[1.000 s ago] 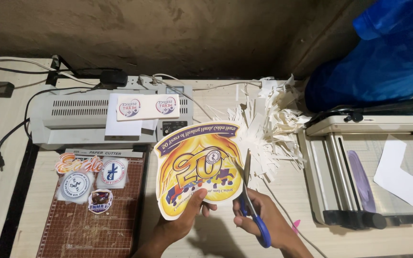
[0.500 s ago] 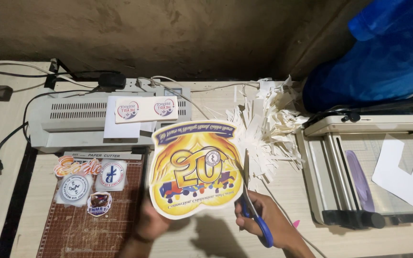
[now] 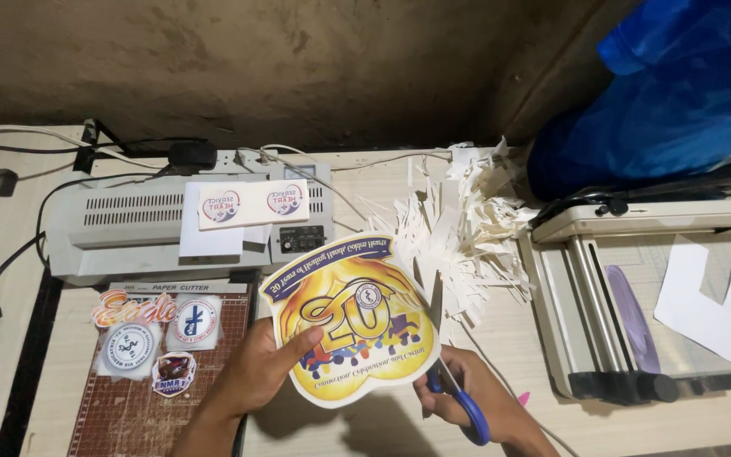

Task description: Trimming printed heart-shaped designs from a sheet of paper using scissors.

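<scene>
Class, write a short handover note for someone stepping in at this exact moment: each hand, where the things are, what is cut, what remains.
Left hand grips the yellow printed cutout by its lower left edge, held above the table.
Right hand holds blue-handled scissors, blades at the cutout's right edge.
Done: most of the outline looks trimmed; white paper scraps are piled behind.
Left: the right edge, by the blades.
Smaller finished stickers lie on the cutting mat.

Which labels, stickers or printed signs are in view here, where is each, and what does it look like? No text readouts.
Large shield-shaped yellow and purple printed cutout: centre, held by the left hand; the right hand works blue-handled scissors at its right edge.
White rectangular label strip with two round emblems: lying on the grey laminator.
Four small cut-out stickers, round and shaped, orange, white, blue: on the brown cutting mat, left.
</scene>
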